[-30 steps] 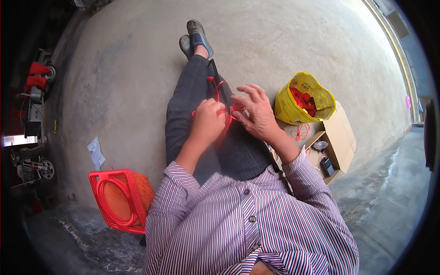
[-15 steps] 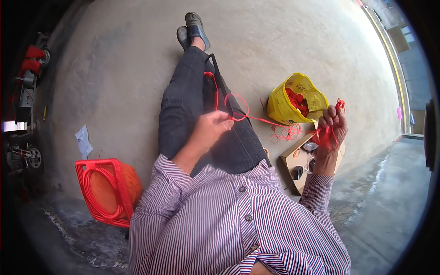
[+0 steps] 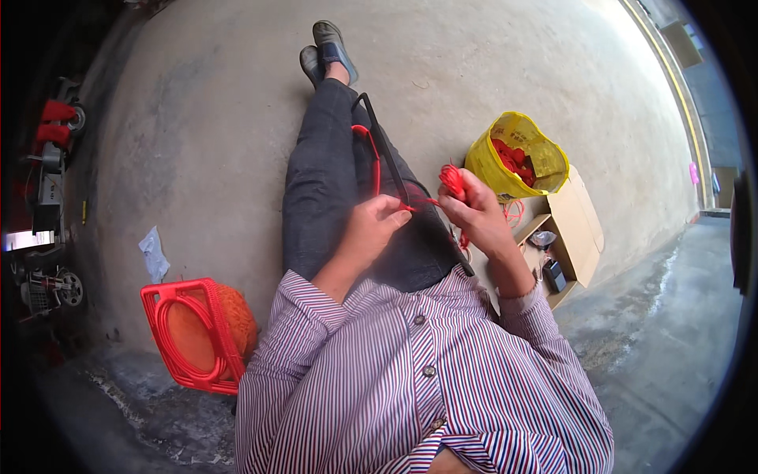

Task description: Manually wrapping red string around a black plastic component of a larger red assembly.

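My left hand (image 3: pixel 367 233) and right hand (image 3: pixel 478 215): two, I count both.
Bundle of red cord (image 3: pixel 452 180) in my right hand: one.
Black frame (image 3: pixel 387 147) on my legs (image 3: pixel 322 158): one.
My shoes (image 3: pixel 332 46): two, one pair.
Buttons (image 3: pixel 429 370) which I see on my shirt (image 3: pixel 339 395): three.
Yellow bag (image 3: pixel 491 166): one.
Red stuff (image 3: pixel 512 158) inside it: I cannot count the pieces.
Cardboard box (image 3: pixel 575 229): one.
Black device (image 3: pixel 555 275) in this box: one.
Red square frame (image 3: pixel 221 336): one.
Pale crumpled sheet (image 3: pixel 154 254): one.
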Tool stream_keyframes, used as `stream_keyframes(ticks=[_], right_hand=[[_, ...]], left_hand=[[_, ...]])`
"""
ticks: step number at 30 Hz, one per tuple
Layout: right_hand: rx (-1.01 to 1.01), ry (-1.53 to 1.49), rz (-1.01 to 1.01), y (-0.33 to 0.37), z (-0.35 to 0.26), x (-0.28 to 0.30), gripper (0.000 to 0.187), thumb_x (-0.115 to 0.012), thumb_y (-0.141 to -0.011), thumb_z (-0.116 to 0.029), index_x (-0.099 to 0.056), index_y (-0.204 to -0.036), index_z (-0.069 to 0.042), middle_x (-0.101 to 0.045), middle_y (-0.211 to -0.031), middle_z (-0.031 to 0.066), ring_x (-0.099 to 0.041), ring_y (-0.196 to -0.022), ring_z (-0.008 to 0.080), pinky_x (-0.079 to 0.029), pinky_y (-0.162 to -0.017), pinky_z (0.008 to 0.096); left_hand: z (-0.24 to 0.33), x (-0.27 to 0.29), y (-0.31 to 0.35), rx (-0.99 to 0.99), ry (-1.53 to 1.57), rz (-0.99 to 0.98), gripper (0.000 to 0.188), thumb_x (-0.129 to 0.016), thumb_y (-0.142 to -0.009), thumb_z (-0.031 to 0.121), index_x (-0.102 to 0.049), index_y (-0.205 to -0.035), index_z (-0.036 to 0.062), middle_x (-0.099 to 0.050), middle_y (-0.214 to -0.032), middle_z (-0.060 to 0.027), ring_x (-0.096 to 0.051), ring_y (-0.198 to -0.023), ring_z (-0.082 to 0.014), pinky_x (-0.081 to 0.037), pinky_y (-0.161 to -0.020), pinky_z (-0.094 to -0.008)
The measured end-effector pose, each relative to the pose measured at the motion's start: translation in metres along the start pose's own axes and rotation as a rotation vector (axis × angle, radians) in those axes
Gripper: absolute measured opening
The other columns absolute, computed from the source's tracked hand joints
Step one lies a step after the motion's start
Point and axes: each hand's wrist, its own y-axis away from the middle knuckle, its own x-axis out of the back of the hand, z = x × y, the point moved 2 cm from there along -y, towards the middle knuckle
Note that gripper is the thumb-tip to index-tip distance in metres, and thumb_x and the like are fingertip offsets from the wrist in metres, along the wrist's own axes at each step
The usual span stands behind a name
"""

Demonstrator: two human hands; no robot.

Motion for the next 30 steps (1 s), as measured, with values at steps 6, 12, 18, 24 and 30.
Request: stream_keyframes(ticks=[6,12,18,24,30], right_hand=[[-0.045,-0.212,-0.228,0.058,-0.043,-0.031,0.016,-0.061,-0.088,-0.005,-0.056,-0.103,-0.005,-0.055,-0.088,-0.0033,-0.052,-0.080,0.0038,-0.045,-0.072,0.0202],[0.049,-0.218,-0.321,0.064,-0.037,-0.037,0.018,-0.060,-0.084,-0.001,-0.055,-0.101,-0.004,-0.055,-0.086,-0.0023,-0.051,-0.075,0.0031,-0.042,-0.065,0.0193],[0.194,-0.550,-0.403,0.048,-0.073,-0.016,0.021,-0.057,-0.078,0.000,-0.052,-0.098,-0.001,-0.048,-0.081,0.0015,-0.052,-0.070,0.0101,-0.040,-0.059,0.0233],[0.414,1.023,-0.047,-0.035,-0.005,-0.008,0.017,-0.065,-0.079,-0.010,-0.062,-0.094,-0.001,-0.061,-0.087,0.0125,-0.061,-0.072,0.0325,-0.049,-0.067,0.0396],[0.181,0.624,-0.085,-0.052,0.019,-0.035,0.027,-0.068,-0.078,-0.010,-0.058,-0.101,0.000,-0.065,-0.095,0.0199,-0.065,-0.084,0.0335,-0.052,-0.075,0.0391]], left_hand=[[-0.004,-0.003,-0.007,-0.023,-0.105,0.030,0.017,-0.070,-0.085,0.006,-0.064,-0.098,-0.0024,-0.065,-0.085,-0.0025,-0.060,-0.078,-0.0074,-0.049,-0.072,-0.0204],[0.002,-0.014,-0.002,-0.067,-0.116,0.108,0.021,-0.069,-0.085,0.006,-0.062,-0.103,-0.0036,-0.065,-0.090,-0.0032,-0.059,-0.076,-0.0076,-0.049,-0.072,-0.0214],[0.055,-0.022,0.015,-0.570,-0.377,0.258,0.023,-0.064,-0.090,0.009,-0.060,-0.110,-0.0014,-0.057,-0.085,-0.0010,-0.052,-0.066,-0.0070,-0.045,-0.067,-0.0199],[0.046,0.013,-0.009,0.051,0.168,0.230,0.016,-0.052,-0.098,0.021,-0.056,-0.099,0.0050,-0.050,-0.061,0.0015,-0.034,-0.042,-0.0022,-0.023,-0.037,-0.0198],[0.014,0.025,-0.028,-0.129,-0.323,0.313,0.022,-0.053,-0.097,0.024,-0.058,-0.084,0.0069,-0.047,-0.057,0.0056,-0.036,-0.041,-0.0034,-0.026,-0.037,-0.0223]])
